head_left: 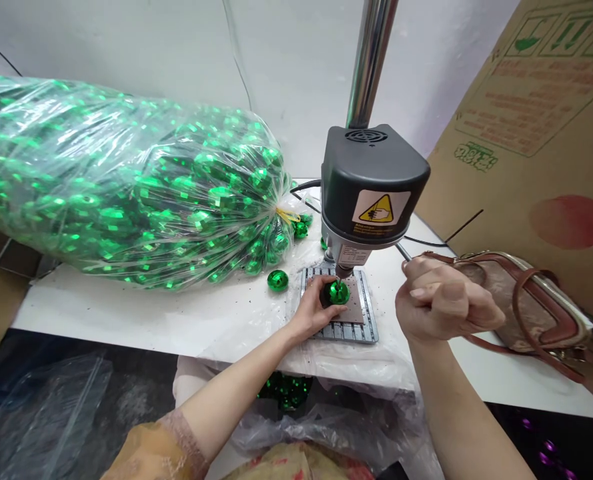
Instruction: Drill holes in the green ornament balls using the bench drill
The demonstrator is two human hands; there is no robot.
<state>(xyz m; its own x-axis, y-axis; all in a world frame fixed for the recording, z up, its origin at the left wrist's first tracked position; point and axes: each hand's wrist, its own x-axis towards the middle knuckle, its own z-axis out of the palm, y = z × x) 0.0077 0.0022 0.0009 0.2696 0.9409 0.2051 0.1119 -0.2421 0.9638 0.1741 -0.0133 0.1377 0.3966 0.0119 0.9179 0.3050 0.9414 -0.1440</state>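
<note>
The left hand point(316, 308) is pinching a green ball point(339, 294) at the drill's point(373, 177) seven o'clock; at the ball's three o'clock, the right hand point(446, 300) is clasping the lever point(403, 251). Drilling is seemingly underway, next calling for steady pressing.

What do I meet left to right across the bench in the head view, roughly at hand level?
Clear plastic bag of green balls → loose green ball → left hand → green ball in its fingers → right hand → handbag.
</note>
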